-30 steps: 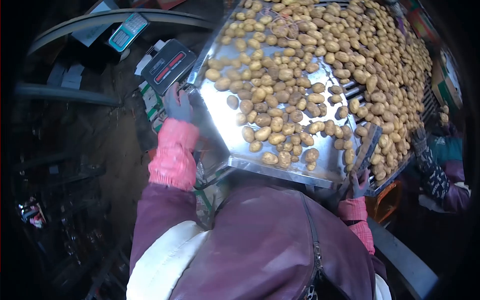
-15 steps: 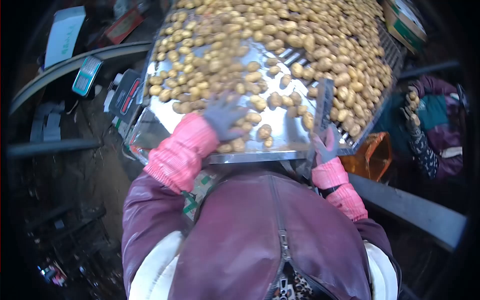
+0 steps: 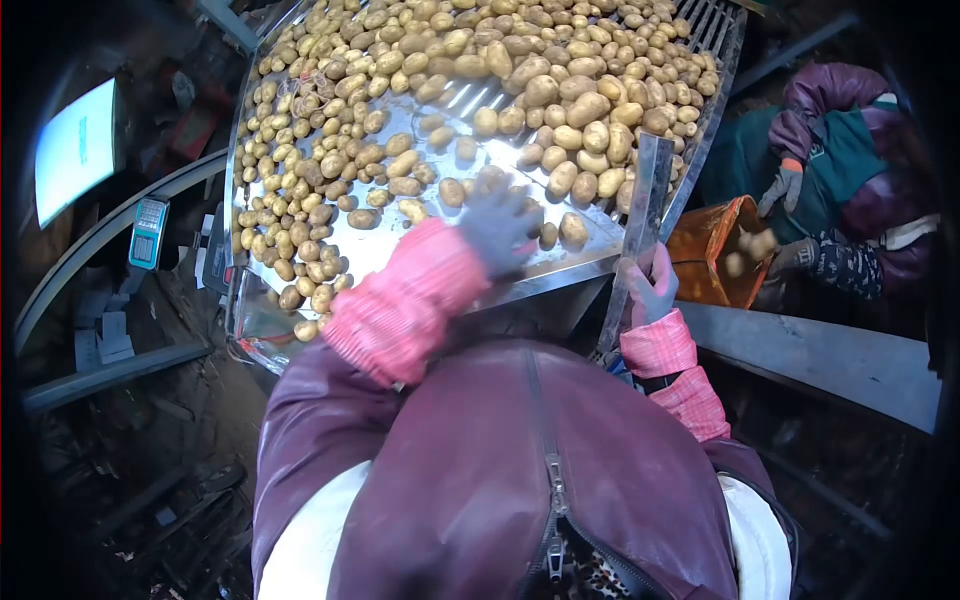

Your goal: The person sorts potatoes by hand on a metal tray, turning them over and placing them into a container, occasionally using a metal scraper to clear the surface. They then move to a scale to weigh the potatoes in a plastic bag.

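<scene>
My left hand [image 3: 497, 232], in a grey glove and pink sleeve cover, reaches low over a shiny metal sorting table [image 3: 375, 240]. Its fingers are spread, somewhat blurred by motion, right among loose potatoes [image 3: 573, 231] near the front edge. Gripped in my right hand [image 3: 653, 283], also gloved, is a long flat metal bar [image 3: 648, 188] that slants up along the right of the tabletop. Many more potatoes [image 3: 590, 105] lie heaped beyond the bar's upper end and across the back, and a scattered bunch [image 3: 310, 260] covers the left side.
At the right, an orange crate [image 3: 715, 250] stands below the table edge, with blurred potatoes over its mouth. A co-worker in a green apron [image 3: 745, 150] has gloved hands beside it. A teal scale display [image 3: 148, 235] and a curved metal rail [image 3: 70, 235] are on the left.
My left hand has swept to the right across the tabletop. Potatoes at the front middle have thinned out, and the view has shifted. The co-worker's hands are now at the crate.
</scene>
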Tool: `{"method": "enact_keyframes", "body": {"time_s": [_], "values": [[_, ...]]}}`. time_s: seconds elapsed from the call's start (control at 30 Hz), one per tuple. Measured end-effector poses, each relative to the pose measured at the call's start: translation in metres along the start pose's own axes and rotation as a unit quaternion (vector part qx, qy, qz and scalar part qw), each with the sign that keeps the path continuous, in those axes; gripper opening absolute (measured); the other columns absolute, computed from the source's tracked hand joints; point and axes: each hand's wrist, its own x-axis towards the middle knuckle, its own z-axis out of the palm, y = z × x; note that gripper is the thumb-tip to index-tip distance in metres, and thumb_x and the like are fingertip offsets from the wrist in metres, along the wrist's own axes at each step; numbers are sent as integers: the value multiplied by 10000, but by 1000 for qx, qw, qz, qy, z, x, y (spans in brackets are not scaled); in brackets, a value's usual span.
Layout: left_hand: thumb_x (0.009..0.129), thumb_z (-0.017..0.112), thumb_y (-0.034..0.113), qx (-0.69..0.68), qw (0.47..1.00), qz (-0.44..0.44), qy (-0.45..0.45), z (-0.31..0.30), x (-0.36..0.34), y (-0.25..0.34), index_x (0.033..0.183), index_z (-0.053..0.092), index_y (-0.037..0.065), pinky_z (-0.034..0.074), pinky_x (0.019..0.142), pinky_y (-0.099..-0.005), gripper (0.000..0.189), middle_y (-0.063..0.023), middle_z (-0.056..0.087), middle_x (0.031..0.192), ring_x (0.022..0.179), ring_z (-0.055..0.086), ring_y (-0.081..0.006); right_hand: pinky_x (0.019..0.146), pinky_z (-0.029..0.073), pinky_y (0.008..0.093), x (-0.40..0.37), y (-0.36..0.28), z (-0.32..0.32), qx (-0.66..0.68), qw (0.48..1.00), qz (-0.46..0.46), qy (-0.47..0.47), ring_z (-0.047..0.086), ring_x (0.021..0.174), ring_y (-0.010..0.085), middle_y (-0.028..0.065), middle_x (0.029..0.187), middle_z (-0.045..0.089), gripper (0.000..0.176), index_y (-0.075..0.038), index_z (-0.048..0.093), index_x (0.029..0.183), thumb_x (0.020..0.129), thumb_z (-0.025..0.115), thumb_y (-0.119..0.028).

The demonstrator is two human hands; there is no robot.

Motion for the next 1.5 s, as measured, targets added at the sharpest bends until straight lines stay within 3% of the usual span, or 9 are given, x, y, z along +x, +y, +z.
{"method": "enact_keyframes", "body": {"time_s": [0.17,0.4,0.5,0.53,0.63,0.77,1.13,1.33,1.5], "values": [[815,630,305,-47,989,114,-87,46,35,31,1049,626,208,365,934,-605,253,-117,580,1106,1082,535,-339,581,321,220,3,8,-15,-12,1000,-9,-20,357,656,50,-65,719,377,235,-67,514,884,820,730,-134],[816,611,247,73,985,-35,-150,0,-4,0,969,619,175,290,1012,-653,169,-145,534,1177,1173,495,-327,532,325,169,27,-13,-23,-12,986,87,-142,439,618,22,-58,721,471,418,-49,584,1206,828,735,-145],[821,630,264,99,974,-123,-164,-11,-48,-26,1013,653,188,228,1059,-678,208,-166,480,1324,1291,420,-352,584,433,234,51,-20,-19,-60,959,107,-257,562,680,103,0,794,568,508,-78,573,1269,793,736,-156],[823,635,280,116,964,-170,-169,-16,-60,-27,1038,656,198,216,1062,-686,231,-163,457,1362,1311,399,-358,620,458,274,61,-14,-18,-143,950,-1,-277,586,727,151,27,844,587,520,-87,575,1265,775,732,-164],[842,634,354,160,918,-319,-173,-34,-86,-22,1084,674,224,162,1075,-718,278,-138,408,1453,1371,340,-386,779,499,441,84,-17,-6,-352,844,-265,-307,609,950,340,125,1070,607,554,-110,592,1226,691,708,-193],[878,596,363,78,963,-208,-152,-32,-116,5,1095,686,222,146,1091,-713,274,-126,449,1431,1406,310,-394,802,501,431,98,-13,10,-450,757,-287,-378,610,953,327,117,990,610,512,-121,606,1181,682,707,-182],[825,646,328,95,931,-351,-13,-74,-183,-1,999,717,199,269,1027,-674,228,-150,510,1395,1314,440,-356,913,491,441,101,-13,64,-544,650,-215,-485,593,1065,339,125,1119,623,555,-155,610,1237,692,702,-194],[798,680,348,20,889,-456,42,-101,-223,-45,993,715,148,332,1002,-554,282,-135,572,1274,1237,488,-344,901,479,445,76,-5,87,-414,743,-233,-472,576,1062,341,120,1115,612,445,-126,627,1192,753,646,-191],[827,660,336,206,931,-295,61,-85,-180,-76,1282,548,118,376,1003,-478,517,-140,552,1301,1175,525,-355,866,478,442,50,21,103,-435,770,-292,-363,597,991,337,127,1104,627,385,-78,633,1153,801,668,-231]]}}
